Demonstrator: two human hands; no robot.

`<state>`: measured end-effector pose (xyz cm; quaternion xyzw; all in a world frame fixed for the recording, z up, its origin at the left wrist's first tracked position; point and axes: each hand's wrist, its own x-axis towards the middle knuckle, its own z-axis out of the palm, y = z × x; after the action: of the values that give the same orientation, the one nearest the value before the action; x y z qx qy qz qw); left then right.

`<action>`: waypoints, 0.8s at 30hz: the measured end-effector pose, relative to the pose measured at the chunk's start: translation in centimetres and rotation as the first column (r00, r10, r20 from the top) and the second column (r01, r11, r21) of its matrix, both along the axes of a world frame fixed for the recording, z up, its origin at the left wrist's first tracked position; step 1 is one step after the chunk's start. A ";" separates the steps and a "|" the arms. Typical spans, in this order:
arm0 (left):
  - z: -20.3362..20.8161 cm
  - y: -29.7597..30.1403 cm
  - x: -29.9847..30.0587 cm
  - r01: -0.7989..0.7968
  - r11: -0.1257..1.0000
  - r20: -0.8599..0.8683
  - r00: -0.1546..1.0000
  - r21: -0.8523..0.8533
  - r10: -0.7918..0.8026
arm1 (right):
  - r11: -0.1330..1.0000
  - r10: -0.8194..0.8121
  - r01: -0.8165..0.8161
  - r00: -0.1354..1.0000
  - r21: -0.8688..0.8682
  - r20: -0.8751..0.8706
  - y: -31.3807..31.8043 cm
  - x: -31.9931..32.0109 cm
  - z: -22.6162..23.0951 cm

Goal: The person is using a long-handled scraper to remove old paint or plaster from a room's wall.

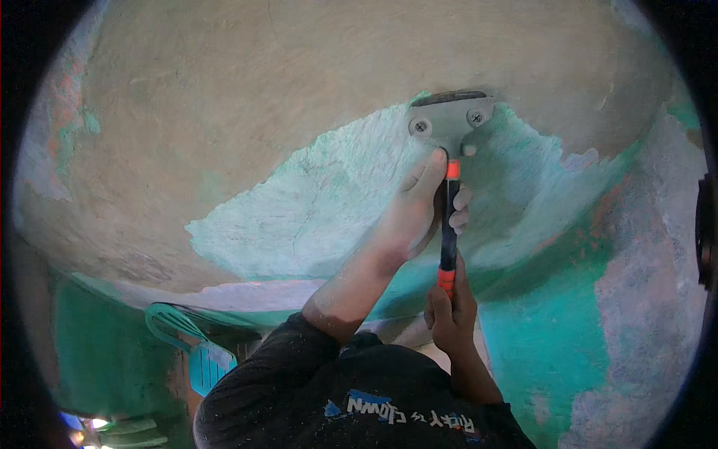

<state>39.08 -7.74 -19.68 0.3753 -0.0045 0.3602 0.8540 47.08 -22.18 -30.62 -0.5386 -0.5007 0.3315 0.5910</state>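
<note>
A wall scraper (452,120) with a wide grey metal head, two screws and a black-and-orange handle stands nearly upright, its blade against the wall (314,194). My left hand (425,191) is wrapped round the upper handle just below the head, thumb along the near side and dusty fingertips showing past the far side. Lower down, my right hand (453,318) grips the orange end of the handle. Around the blade, a jagged patch of pale green-white paint meets a bare brownish-grey surface (224,97).
Brighter green paint (538,352) covers the lower wall, with a worn greyish strip (643,299) at the right. A turquoise slatted plastic thing (209,367) with looped bands is at the lower left. A dark object (705,232) shows at the right rim.
</note>
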 end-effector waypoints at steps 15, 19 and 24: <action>0.3 0.1 0.3 -0.036 0.997 -0.086 0.995 0.075 0.043 | 0.999 -0.030 0.028 0.998 0.034 0.060 0.0 0.2 0.8; 0.4 0.0 0.3 -0.022 1.000 -0.029 0.999 -0.003 0.022 | 1.000 -0.011 0.012 0.999 -0.017 0.040 -0.5 0.4 1.2; 0.2 0.3 0.4 -0.012 1.000 -0.040 0.999 0.022 0.013 | 0.996 -0.052 0.045 0.994 0.071 0.098 0.3 0.3 0.1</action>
<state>39.48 -7.40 -19.51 0.3917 0.0113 0.3577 0.8476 47.42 -21.90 -30.51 -0.5459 -0.5275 0.2725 0.5912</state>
